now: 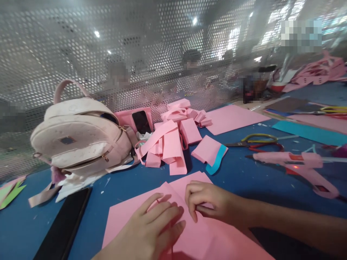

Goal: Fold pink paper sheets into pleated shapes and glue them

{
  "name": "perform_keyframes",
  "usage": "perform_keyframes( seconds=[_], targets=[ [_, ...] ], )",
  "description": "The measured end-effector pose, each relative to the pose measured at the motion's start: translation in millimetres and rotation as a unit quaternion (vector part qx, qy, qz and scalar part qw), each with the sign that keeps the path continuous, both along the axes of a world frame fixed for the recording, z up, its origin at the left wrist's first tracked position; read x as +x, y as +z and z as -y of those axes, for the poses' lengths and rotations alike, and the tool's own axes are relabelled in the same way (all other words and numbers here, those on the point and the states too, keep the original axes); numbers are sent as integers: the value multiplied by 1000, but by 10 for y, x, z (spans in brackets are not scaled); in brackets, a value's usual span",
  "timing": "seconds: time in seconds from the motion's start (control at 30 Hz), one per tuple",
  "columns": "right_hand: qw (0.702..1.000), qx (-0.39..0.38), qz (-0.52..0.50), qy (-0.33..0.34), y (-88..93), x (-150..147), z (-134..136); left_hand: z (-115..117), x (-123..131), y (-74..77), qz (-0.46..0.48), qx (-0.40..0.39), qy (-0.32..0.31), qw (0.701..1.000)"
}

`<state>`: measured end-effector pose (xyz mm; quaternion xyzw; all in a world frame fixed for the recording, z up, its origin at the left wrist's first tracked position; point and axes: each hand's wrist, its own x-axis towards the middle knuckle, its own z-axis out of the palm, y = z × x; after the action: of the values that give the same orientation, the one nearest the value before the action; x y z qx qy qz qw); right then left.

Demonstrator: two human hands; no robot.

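Observation:
Large pink paper sheets (127, 213) lie overlapped in front of me, with a raised, folded edge near the middle. My left hand (154, 224) is bent over the paper at the left of this fold, its fingers curved and the thumb towards the right. On the other side my right hand (211, 202) has curled fingers, with the tips down on the pink paper. What lies beneath both sets of fingertips is partly hidden. Just beyond my hands sits a small folded pink piece (205, 148) with a blue strip (217, 160) attached.
A pink glue gun (292, 159) with a lit red light and scissors (260, 141) lie at right. Folded pink strips (168, 144) are heaped ahead. A pale backpack (86, 133), a phone (141, 122) and a long black object (65, 224) stand left, before a perforated metal screen (151, 47).

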<state>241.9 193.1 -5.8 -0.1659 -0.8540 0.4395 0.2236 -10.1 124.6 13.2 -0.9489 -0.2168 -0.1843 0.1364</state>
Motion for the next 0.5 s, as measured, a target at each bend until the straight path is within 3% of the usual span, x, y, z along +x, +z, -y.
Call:
perform_keyframes(
  seconds=[0.27,0.5],
  targets=[
    [1000,12,20,3,-25,16,-10,23,-104,-240,54,-35,24,998],
    [1000,27,11,-6,25,3,15,-22,-1,12,30,-14,-27,999]
  ],
)
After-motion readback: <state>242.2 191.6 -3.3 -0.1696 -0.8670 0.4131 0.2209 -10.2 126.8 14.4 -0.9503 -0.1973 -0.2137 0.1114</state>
